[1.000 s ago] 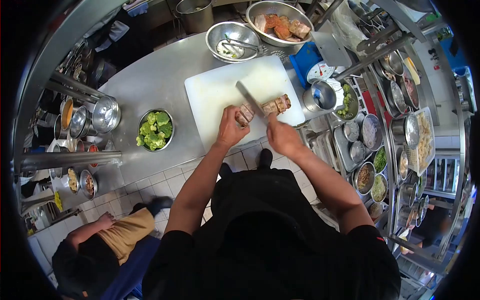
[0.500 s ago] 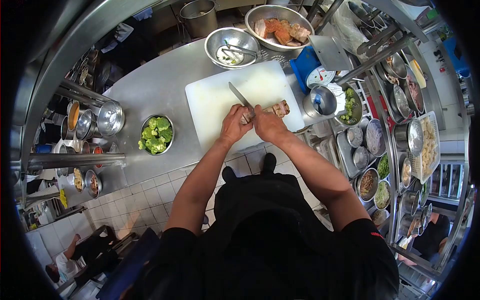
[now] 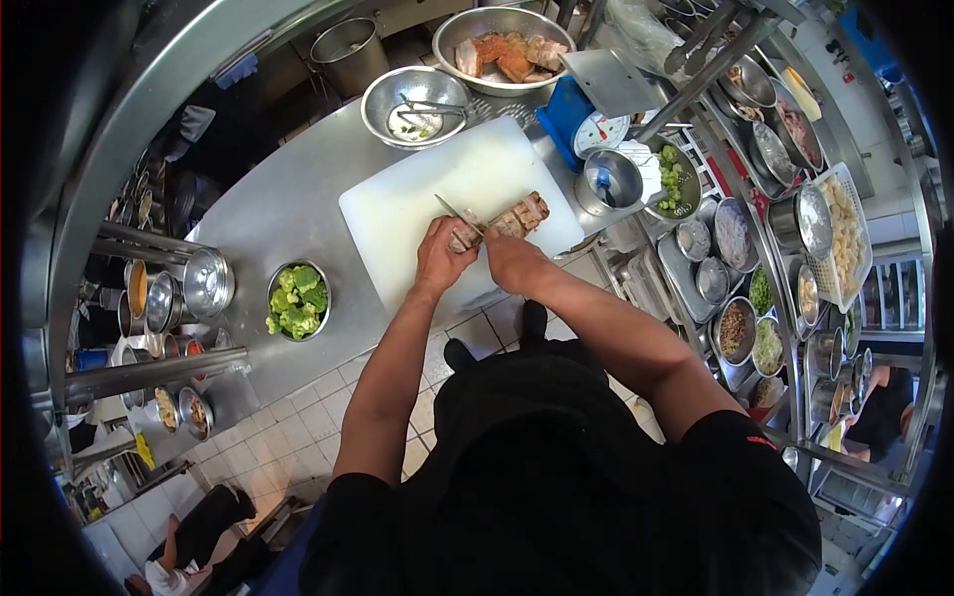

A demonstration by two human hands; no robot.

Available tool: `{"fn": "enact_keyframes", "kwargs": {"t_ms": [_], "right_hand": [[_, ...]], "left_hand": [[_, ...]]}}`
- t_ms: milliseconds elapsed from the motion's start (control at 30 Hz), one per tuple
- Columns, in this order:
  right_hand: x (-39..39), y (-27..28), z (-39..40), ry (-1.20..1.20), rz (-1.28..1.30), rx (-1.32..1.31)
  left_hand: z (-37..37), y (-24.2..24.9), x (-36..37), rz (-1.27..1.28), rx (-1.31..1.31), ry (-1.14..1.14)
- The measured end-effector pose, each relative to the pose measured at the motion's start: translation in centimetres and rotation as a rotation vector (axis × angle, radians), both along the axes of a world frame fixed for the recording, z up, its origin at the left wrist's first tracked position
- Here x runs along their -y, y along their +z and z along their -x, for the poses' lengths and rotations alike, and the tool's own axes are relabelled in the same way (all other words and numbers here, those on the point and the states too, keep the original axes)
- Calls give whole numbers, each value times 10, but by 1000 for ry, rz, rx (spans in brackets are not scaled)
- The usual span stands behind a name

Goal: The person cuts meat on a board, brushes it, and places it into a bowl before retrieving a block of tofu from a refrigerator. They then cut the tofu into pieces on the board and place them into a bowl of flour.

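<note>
My right hand (image 3: 516, 263) is closed round the handle of a knife (image 3: 450, 209), its blade pointing away to the upper left across the meat. My left hand (image 3: 441, 256) presses with bent fingers on the left end of a piece of roast pork (image 3: 522, 215), close beside the blade. The pork looks scored or cut into chunks, with browned skin; its right part lies uncovered past my right hand. Under it all is a white cutting board (image 3: 397, 214). Most of the knife's handle is hidden in my right hand.
A bowl of broccoli (image 3: 298, 301) stands left of the board. Behind are a steel bowl with tongs (image 3: 434, 107), a basin of meat pieces (image 3: 510, 58) and a blue scale (image 3: 568, 114). Shelves of ingredient bowls (image 3: 735, 330) line the right. Another person (image 3: 179, 561) is at lower left.
The view has shifted and turned slightly. The knife blade shows less beyond my hands, and more of the pork is uncovered at the right. Both hands stay at the meat.
</note>
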State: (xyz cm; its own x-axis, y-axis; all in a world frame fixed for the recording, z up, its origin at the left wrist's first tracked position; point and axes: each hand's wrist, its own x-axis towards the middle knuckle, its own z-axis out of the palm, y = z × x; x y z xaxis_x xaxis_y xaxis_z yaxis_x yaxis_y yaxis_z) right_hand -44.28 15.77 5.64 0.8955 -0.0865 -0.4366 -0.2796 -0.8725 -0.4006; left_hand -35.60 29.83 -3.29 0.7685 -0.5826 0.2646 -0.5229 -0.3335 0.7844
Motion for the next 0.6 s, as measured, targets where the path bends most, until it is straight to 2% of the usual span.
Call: {"fn": "enact_keyframes", "kwargs": {"t_ms": [100,267,333,400,467,533,600], "right_hand": [[1,20,21,-62,17,-123],[3,-35,25,-48,-30,-93],[6,-37,18,-31,-38,-22],[4,-39,29,-126,-35,-28],[16,-7,38,-124,-43,14],[38,9,46,-118,-1,121],[88,22,11,-150,87,277]], "left_hand": [[-1,-1,0,-8,-16,3],[0,-3,-1,-37,-28,41],[-2,-2,0,-52,-2,33],[0,-1,-1,-63,-40,31],[1,2,2,-76,-79,28],[7,2,3,-61,77,8],[21,7,10,-151,190,7]]}}
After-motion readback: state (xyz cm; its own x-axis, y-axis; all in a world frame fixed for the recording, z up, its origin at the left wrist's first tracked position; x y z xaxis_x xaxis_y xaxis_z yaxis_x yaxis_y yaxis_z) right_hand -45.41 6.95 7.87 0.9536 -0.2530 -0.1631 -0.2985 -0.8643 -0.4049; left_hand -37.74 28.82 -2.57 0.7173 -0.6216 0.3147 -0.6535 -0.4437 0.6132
